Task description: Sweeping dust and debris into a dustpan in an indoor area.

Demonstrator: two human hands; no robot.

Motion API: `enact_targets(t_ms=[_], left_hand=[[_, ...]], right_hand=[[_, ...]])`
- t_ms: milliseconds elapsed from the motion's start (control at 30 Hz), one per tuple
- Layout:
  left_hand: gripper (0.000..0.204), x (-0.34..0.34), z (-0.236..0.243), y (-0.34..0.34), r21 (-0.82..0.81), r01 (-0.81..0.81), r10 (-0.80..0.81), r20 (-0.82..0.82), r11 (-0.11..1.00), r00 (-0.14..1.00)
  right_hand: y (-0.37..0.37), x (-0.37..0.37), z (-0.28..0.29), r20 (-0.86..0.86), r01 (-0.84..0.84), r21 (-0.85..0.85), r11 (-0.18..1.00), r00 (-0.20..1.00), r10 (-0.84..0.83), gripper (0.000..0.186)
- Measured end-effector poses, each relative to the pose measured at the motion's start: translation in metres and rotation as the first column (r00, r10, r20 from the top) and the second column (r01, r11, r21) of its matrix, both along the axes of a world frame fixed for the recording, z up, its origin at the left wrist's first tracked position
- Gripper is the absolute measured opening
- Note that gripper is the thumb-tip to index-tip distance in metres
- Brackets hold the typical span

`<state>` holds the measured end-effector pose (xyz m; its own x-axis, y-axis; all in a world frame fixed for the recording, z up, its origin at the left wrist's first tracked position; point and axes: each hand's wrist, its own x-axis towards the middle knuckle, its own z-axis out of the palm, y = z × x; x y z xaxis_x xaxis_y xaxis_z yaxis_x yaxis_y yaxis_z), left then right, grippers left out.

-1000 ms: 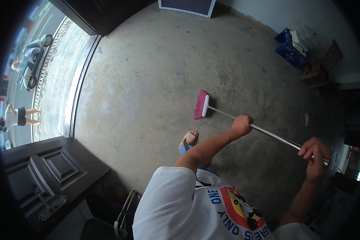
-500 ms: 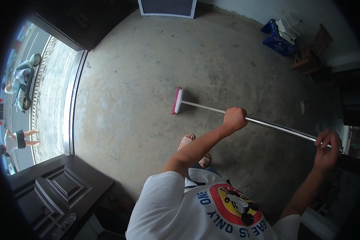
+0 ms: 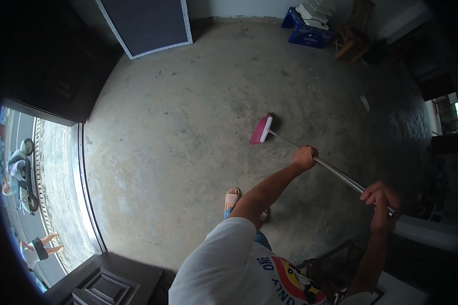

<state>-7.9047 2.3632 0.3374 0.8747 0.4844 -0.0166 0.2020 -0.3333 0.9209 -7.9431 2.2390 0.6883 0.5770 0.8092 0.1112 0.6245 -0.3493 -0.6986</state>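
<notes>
A broom with a white head and pink bristles (image 3: pixel 260 130) is held out over the grey concrete floor. Its silver metal handle slants from the head down to the right. My left hand (image 3: pixel 305 157) is wrapped round the handle's middle, closer to the bristles. Near the far end of the handle, my right hand (image 3: pixel 381 199) grips it with bent fingers. The bristles fan out to the left, at or close to the floor; exact contact cannot be told. My feet in light sandals (image 3: pixel 232 197) stand below my left forearm.
An open doorway (image 3: pixel 82 188) at left leads to a pavement with a parked scooter (image 3: pixel 26 175) and a person walking (image 3: pixel 38 249). A framed dark board (image 3: pixel 147 25) leans at the back. A blue crate (image 3: pixel 308 35) and wooden chair (image 3: pixel 355 30) stand back right. A pale scrap (image 3: pixel 365 102) lies on the floor.
The view has turned toward the right. The broom head now sits farther right in the picture, its bristles more spread. Both hands keep their hold on the handle.
</notes>
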Motion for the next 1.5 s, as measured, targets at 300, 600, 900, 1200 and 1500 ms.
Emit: enact_targets(t_ms=[300, 600, 900, 1200, 1500], left_hand=[[0.015, -0.052, 0.035, -0.177, 0.611, 0.554, -0.635, -0.107, 0.565, 0.765], [0.008, -0.304, -0.035, -0.417, 0.614, 0.78, -0.884, -0.29, 0.122, 0.366], [0.025, -0.469, -0.034, -0.512, 0.221, 0.916, -0.908, -0.337, -0.334, -0.25], [0.021, -0.444, -0.071, -0.274, 0.023, 0.725, -0.643, -0.442, 0.689, 0.626], [0.015, -0.488, -0.055, -0.015, 0.169, 0.251, -0.098, -0.612, 0.953, 0.785]], right_hand=[[-0.253, -0.114, 0.028, -0.736, 0.376, -0.085, 0.923, 0.6, -0.312, 0.041], [-0.527, -0.391, -0.127, -0.485, 0.054, -0.844, 0.533, 0.347, -0.803, 0.061], [-0.655, -0.641, -0.226, -0.464, 0.294, -0.805, 0.515, 0.228, -0.856, 0.045], [-0.593, -0.636, -0.347, -0.707, 0.355, -0.629, 0.692, 0.11, -0.699, 0.041], [-0.274, -0.306, -0.419, -0.763, 0.57, -0.503, 0.65, 0.06, -0.643, 0.032]])
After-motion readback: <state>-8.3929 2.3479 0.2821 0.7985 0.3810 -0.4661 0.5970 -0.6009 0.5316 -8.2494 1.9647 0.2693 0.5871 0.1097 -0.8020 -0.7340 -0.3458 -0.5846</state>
